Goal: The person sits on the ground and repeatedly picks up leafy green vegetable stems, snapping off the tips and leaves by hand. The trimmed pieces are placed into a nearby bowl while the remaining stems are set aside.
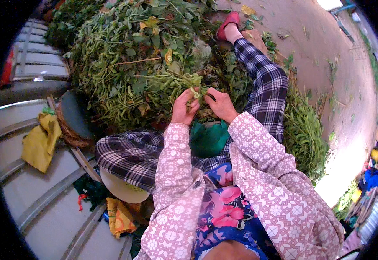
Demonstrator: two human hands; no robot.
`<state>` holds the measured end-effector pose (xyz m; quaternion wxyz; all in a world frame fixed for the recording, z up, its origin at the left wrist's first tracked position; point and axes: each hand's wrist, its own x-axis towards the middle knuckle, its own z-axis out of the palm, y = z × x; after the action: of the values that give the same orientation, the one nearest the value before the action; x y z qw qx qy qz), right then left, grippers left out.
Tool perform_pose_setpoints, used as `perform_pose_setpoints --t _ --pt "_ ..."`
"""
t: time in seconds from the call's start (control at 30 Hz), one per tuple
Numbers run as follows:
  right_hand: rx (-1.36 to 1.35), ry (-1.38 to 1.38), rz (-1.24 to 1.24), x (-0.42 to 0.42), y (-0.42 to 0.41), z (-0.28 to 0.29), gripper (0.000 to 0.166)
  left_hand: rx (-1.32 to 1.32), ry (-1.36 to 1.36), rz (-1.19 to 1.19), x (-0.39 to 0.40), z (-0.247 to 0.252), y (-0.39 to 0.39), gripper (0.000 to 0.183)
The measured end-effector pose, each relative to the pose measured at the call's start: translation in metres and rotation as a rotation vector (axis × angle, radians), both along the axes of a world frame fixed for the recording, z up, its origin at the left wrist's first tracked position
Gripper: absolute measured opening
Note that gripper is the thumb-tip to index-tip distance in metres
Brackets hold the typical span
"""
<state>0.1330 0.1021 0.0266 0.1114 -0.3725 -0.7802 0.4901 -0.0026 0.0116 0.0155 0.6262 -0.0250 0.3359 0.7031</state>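
Note:
A leafy soybean sprig (172, 79) with green pods is held in front of me, over the edge of a large heap of pod-bearing plants (110, 65). My left hand (186, 105) grips it near its right end, palm partly up and fingers curled around leaves and pods. Thumb and forefinger of my right hand (220, 103) pinch at the same end, close beside the left fingers. Just what lies between the right fingertips is too small to tell. Below both wrists, a dark green bag or cloth (209, 138) lies between my legs.
More cut plants (302, 136) lie along my right leg on the concrete floor (309, 48). To the left are a ribbed metal wall (36, 201), a yellow cloth (42, 139) and a round dark container (75, 113). A pale rounded object (123, 190) sits beneath my left thigh.

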Motion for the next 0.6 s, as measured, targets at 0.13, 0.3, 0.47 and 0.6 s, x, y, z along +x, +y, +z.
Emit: perform_pose_setpoints --t 0.13,0.3,0.47,0.6 --pt "0.356 0.152 -0.018 0.0 0.004 -0.006 0.022 0.02 0.04 -0.018 0.002 0.006 0.005 0.025" --pt "0.138 0.044 -0.066 -0.013 0.011 -0.008 0.028 0.002 0.046 -0.007 0.016 0.019 0.012 0.022" --pt "0.038 0.087 0.043 -0.014 0.024 -0.011 0.028 -0.073 0.096 -0.087 0.014 0.033 0.013 0.02" --pt "-0.05 0.133 0.191 -0.009 0.037 0.004 0.027 -0.067 0.22 -0.204 -0.007 0.039 0.006 0.018"
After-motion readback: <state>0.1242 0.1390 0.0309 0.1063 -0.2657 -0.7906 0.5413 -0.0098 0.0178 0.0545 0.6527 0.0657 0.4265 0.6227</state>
